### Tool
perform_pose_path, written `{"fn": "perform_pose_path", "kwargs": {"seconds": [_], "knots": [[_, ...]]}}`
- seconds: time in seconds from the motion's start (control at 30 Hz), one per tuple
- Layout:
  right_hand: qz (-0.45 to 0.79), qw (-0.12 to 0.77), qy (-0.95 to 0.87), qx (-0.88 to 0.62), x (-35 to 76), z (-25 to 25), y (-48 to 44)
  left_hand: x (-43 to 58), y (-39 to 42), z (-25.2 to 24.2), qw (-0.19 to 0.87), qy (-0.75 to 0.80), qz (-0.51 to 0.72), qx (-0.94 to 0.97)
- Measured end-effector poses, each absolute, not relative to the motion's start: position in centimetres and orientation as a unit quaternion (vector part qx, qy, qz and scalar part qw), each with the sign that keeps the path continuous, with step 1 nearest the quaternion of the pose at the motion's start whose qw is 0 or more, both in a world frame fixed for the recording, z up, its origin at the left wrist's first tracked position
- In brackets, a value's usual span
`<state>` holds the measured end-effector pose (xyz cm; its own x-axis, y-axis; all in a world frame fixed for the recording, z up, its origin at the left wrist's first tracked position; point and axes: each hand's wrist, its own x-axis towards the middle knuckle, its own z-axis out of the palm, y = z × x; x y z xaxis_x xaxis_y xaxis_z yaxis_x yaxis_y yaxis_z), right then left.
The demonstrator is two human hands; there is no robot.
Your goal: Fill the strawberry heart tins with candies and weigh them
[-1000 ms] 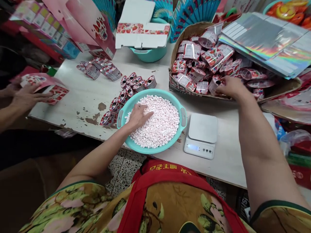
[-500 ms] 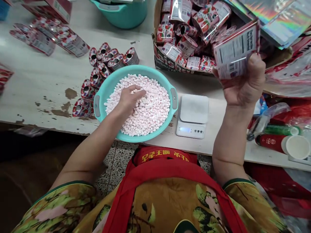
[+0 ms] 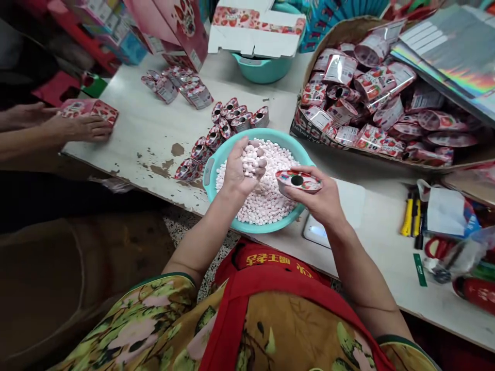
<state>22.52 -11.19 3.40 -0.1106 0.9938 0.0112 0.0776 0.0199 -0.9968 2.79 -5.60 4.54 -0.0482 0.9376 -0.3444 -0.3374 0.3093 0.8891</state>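
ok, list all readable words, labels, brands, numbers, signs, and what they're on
"ueberry": cardboard box's front wall, start cut off.
"喝王老吉" (likely): red apron, upside down; other characters there unclear.
Too small or blurred: held pack, packs in the box, scale display, pink carton, green strip.

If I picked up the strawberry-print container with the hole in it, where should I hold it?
Probably by its two long sides, coming from the right, as the right hand does, thumb nearest the body and fingers opposite. The container is a narrow oval whose dark round hole faces up, so a side grip should leave it uncovered.
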Motion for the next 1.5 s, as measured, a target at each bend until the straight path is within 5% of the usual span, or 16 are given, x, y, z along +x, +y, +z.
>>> {"fn": "perform_pose_path", "kwargs": {"seconds": [0.33,0.73,1.5], "knots": [[0.341,0.359,-0.684,-0.536,18.8,3.4,-9.9,7.0,-6.2,5.9,0.567,0.446,0.641,0.264],[0.345,0.286,-0.673,-0.589,18.7,4.0,-8.8,7.8,-4.4,5.5,0.59,0.434,0.629,0.258],[0.369,0.355,-0.639,-0.574,19.7,3.4,-8.6,8.8,-4.2,6.3,0.588,0.466,0.591,0.295]]}}
